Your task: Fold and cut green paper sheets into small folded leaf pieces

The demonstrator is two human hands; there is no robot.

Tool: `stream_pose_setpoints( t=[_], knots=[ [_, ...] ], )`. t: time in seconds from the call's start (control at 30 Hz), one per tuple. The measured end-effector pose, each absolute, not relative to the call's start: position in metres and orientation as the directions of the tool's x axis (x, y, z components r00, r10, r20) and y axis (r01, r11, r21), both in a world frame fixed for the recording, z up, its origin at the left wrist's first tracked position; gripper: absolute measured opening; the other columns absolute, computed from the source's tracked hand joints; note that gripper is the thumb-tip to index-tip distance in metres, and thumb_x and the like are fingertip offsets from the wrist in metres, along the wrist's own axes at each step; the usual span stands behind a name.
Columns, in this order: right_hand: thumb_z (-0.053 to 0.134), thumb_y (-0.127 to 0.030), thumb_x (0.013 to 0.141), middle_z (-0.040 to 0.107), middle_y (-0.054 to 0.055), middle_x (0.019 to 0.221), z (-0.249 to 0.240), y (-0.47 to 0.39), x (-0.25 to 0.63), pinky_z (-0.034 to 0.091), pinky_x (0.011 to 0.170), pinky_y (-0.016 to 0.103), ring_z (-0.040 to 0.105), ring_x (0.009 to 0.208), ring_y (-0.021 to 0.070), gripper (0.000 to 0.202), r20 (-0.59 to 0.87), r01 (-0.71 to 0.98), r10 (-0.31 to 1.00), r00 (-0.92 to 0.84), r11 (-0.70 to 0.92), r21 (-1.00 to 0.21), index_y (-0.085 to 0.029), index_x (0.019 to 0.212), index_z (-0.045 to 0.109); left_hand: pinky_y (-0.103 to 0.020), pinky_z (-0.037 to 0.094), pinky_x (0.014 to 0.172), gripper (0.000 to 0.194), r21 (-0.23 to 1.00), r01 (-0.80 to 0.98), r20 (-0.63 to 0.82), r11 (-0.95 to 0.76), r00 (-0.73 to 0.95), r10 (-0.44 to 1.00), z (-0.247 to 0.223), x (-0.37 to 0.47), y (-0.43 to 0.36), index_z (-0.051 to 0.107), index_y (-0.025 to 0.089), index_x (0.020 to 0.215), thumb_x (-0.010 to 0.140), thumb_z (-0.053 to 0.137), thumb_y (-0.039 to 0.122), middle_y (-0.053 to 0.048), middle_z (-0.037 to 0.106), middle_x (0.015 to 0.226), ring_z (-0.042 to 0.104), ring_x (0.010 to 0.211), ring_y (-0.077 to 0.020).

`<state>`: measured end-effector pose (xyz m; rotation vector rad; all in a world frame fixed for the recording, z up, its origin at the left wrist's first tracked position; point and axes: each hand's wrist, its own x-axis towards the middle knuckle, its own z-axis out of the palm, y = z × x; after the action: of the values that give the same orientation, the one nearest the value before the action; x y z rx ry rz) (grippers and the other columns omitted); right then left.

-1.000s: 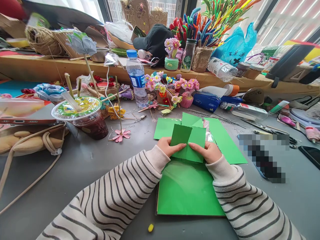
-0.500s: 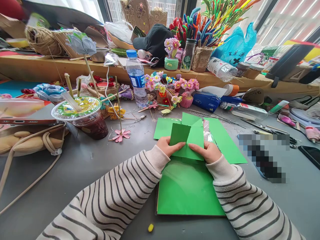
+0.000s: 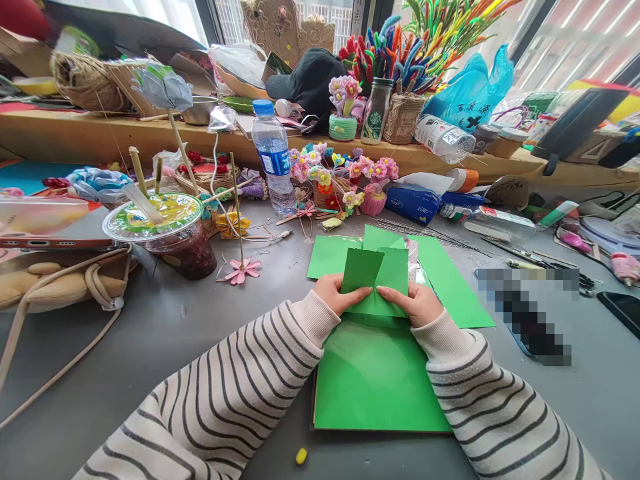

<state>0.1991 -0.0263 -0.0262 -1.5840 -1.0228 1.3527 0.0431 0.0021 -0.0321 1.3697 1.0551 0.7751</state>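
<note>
A small sheet of green paper [image 3: 393, 267], creased and torn partway down its middle, is held up between both hands. My left hand [image 3: 339, 293] pinches its left half, thumb in front and fingers behind. On the other side of the tear, my right hand [image 3: 416, 302] grips the right half the same way, and the two thumb tips nearly meet. Beneath the hands lies a stack of green paper [image 3: 380, 387] in a clear sleeve. More green sheets [image 3: 447, 283] lie behind and to the right.
To the left stand a cup of dark drink [image 3: 183, 247] and a pink paper flower [image 3: 243, 271]. A water bottle [image 3: 274, 157], crochet flowers [image 3: 320, 167] and a tissue pack [image 3: 413, 200] line the back. Thin wires [image 3: 440, 233] and a phone [image 3: 623, 310] lie right.
The left half of the torn sheet has shifted slightly right and down, and the right half now stands more upright toward me. Both hands keep nearly the same place.
</note>
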Motion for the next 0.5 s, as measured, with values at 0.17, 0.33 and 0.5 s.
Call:
stream_pose_setpoints(
  t=[0.17,0.33,0.5],
  knots=[
    [0.065,-0.037,0.05,0.065,0.003,0.064,-0.0312,-0.0247,0.2011,0.048,0.056,0.029,0.058,0.058,0.0185,0.024,-0.318,0.101,0.944,0.09,-0.327,-0.94,-0.018,0.064,0.063,-0.027,0.047,0.057,0.03,0.986,0.163,-0.09,0.03,0.376,0.922,-0.0343,0.0425,0.0023,0.061,0.009,0.072,0.058,0.06,0.035,-0.006,0.063,0.072,0.058,0.068,-0.0203],
    [0.065,-0.037,0.051,0.064,0.003,0.065,-0.0291,-0.0274,0.1995,0.048,0.054,0.028,0.058,0.058,0.0177,0.024,-0.313,0.108,0.945,0.094,-0.322,-0.941,-0.018,0.065,0.063,-0.025,0.047,0.059,0.031,0.988,0.128,-0.129,0.087,0.37,0.92,-0.032,0.0428,0.002,0.061,0.009,0.078,0.058,0.06,0.034,-0.007,0.064,0.078,0.058,0.071,-0.0193],
    [0.064,-0.035,0.053,0.065,0.002,0.067,-0.0271,-0.0295,0.197,0.05,0.053,0.028,0.059,0.058,0.0177,0.022,-0.311,0.022,0.947,0.083,-0.314,-0.949,-0.019,0.066,0.063,-0.027,0.048,0.062,0.036,0.986,0.134,-0.143,0.099,0.376,0.915,-0.0308,0.0419,0.0029,0.06,0.008,0.08,0.057,0.061,0.035,-0.01,0.063,0.083,0.058,0.074,-0.0215]
  ],
)
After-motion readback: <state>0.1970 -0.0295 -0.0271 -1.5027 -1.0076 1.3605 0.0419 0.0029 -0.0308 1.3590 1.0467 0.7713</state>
